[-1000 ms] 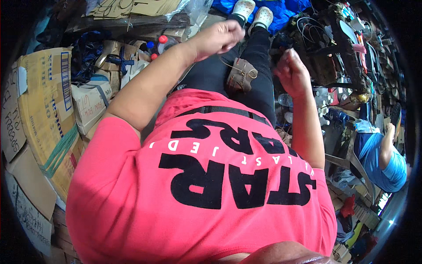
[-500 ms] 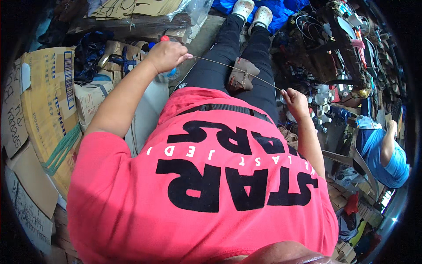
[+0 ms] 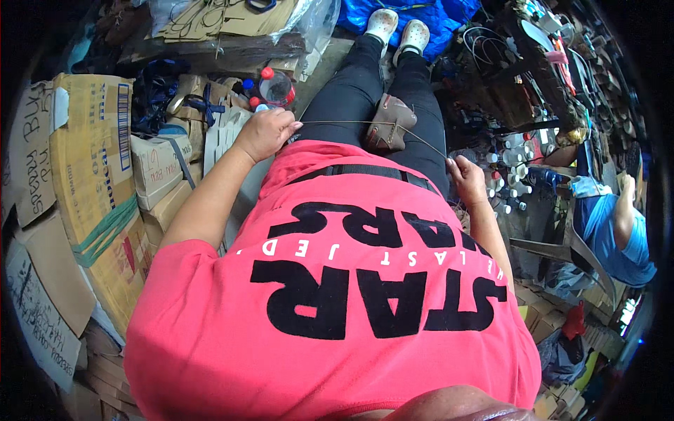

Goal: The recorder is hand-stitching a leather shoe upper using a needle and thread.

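A small brown leather piece (image 3: 390,123), laced along one edge and shaped like part of a shoe upper, rests on my thighs. A thin tan thread (image 3: 335,122) passes through its stitched side and stretches out both ways. My left hand (image 3: 268,133) pinches one end of the thread beside my left hip, fingers closed. At the other side, my right hand (image 3: 467,179) has its fingers closed on the opposite end, near my right hip. Neither hand touches the leather itself. Any needle is too small to make out.
Cardboard boxes (image 3: 91,161) are stacked at my left. Bottles with red caps (image 3: 276,88) stand beyond my left hand. Several small white-capped bottles (image 3: 516,172) crowd the right, near a cluttered bench (image 3: 526,84). Another person in blue (image 3: 611,238) sits at far right.
Both hands have come down closer to my body, the left one most. The left stretch of thread now runs nearly level. The leather piece stays on my lap.
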Action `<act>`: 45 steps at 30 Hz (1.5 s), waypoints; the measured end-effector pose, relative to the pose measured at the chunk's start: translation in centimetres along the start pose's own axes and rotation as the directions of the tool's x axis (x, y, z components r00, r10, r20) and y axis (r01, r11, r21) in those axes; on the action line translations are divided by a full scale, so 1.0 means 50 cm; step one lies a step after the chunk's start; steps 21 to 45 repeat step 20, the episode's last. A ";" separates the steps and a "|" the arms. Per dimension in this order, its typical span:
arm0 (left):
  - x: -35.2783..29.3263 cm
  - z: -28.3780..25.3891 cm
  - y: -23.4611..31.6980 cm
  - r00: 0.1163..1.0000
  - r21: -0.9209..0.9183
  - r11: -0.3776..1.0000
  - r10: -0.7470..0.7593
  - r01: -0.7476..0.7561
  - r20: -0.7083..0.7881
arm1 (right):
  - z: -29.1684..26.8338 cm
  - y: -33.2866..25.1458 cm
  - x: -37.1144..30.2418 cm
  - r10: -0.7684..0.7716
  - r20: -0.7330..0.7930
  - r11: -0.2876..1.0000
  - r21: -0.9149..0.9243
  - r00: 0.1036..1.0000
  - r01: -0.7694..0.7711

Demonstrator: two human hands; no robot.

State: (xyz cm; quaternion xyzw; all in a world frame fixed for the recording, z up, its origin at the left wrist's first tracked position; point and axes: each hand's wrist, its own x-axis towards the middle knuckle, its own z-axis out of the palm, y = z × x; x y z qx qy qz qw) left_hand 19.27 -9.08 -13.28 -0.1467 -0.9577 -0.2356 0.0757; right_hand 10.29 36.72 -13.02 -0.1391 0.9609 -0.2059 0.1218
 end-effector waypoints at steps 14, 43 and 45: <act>0.035 -0.071 -0.002 0.987 0.100 0.990 0.108 -0.097 -0.115 | -0.081 -0.034 0.009 -0.181 -0.190 0.982 -0.093 0.965 0.165; 0.045 -0.094 0.001 0.982 0.147 0.982 0.135 -0.116 -0.132 | -0.117 -0.046 0.043 -0.207 -0.173 0.970 -0.163 0.963 0.180; 0.045 -0.094 0.001 0.982 0.147 0.982 0.135 -0.116 -0.132 | -0.117 -0.046 0.043 -0.207 -0.173 0.970 -0.163 0.963 0.180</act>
